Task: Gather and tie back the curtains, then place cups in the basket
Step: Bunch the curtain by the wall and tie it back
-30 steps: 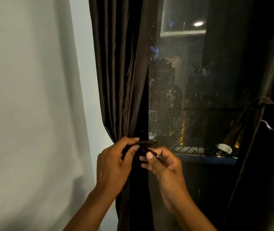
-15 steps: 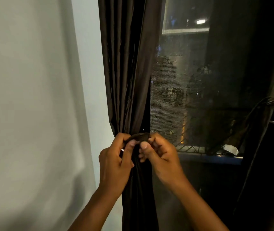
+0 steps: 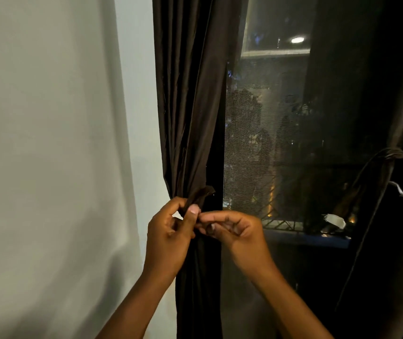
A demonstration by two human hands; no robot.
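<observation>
The dark brown curtain [image 3: 190, 106] hangs gathered at the window's left edge, cinched at its waist by a tie band [image 3: 201, 195] of the same cloth; the left hand [image 3: 168, 237] pinches that band between thumb and curled fingers at 7 o'clock of the cinch; the right hand [image 3: 236, 228], at 4 o'clock of it, has fingers curled with tips meeting the band's lower end; out at 3 o'clock a second curtain [image 3: 388, 167] is already tied; a white wall [image 3: 48, 143] lies at 9 o'clock

Head view faces window [image 3: 281, 143] closely, angled downward.
</observation>
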